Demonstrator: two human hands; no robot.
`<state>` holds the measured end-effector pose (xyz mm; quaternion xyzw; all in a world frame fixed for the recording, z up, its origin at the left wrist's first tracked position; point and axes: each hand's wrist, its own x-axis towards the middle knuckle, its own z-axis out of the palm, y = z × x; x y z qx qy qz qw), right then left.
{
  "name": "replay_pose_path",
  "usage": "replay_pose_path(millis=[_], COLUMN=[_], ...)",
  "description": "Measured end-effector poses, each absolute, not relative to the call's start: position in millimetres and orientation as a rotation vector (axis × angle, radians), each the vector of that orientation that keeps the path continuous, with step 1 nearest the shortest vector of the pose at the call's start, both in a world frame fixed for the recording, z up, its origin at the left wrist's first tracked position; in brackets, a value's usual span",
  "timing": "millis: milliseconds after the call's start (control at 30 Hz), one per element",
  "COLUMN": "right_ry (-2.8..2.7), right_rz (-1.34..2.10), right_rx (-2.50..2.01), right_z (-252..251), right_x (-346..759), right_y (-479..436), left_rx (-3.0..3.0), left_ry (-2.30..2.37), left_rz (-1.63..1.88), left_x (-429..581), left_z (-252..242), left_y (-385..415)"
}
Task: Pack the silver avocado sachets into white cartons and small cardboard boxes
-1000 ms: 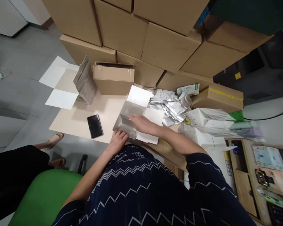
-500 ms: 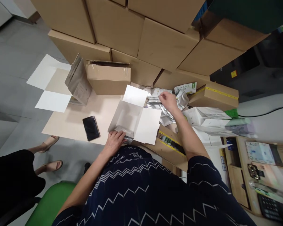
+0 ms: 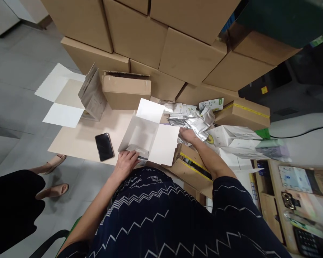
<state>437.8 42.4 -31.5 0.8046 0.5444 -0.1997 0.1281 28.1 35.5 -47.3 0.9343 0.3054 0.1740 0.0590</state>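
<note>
An open white box (image 3: pixel 141 133) with its flaps spread stands on the table before me, with a pale packet (image 3: pixel 138 149) inside at the near end. My left hand (image 3: pixel 126 164) curls its fingers over the near edge of the box, beside that packet. To the right of the box, my right hand (image 3: pixel 187 135) reaches in low at the near side of a heap of silver pouches (image 3: pixel 196 123). Its fingertips are partly hidden between the box flap and the pouches, so I cannot make out whether it grips one.
A phone (image 3: pixel 104 146) lies left of the box. Farther left stand a beige pouch (image 3: pixel 93 96) and another open white box (image 3: pixel 67 93). Brown cartons (image 3: pixel 191 53) are stacked behind; a yellow-taped carton (image 3: pixel 192 165) sits near my right side. Another person's feet (image 3: pixel 55 190) are at the left.
My right hand has moved down and nearer to me, from above the silver pouches to their near side. My left hand stays on the white box, which has shifted slightly left in view.
</note>
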Motion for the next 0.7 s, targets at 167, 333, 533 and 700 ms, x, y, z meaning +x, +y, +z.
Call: replay_pose_path(millis=[167, 333, 533, 700], right_ry=[1.532, 2.021, 2.357, 2.157], right_rz=[-0.211, 0.046, -0.693, -1.336], right_rx=[2.677, 2.898, 1.952, 2.175], right_z=[32.2, 132.1, 130.6, 50.3], right_x=[440.6, 399.5, 281.4, 214.5], right_y=[41.1, 15.9, 51.0, 94.8], left_rx=[2.8, 2.768, 2.742, 2.795], left_ry=[0.922, 0.929, 0.95, 1.073], left_rz=[0.539, 0.499, 0.439, 0.424], left_x=[28.9, 28.5, 28.7, 31.6], left_z=[-49.2, -48.4, -45.6, -41.6], left_y=[33.2, 34.0, 31.1, 22.0])
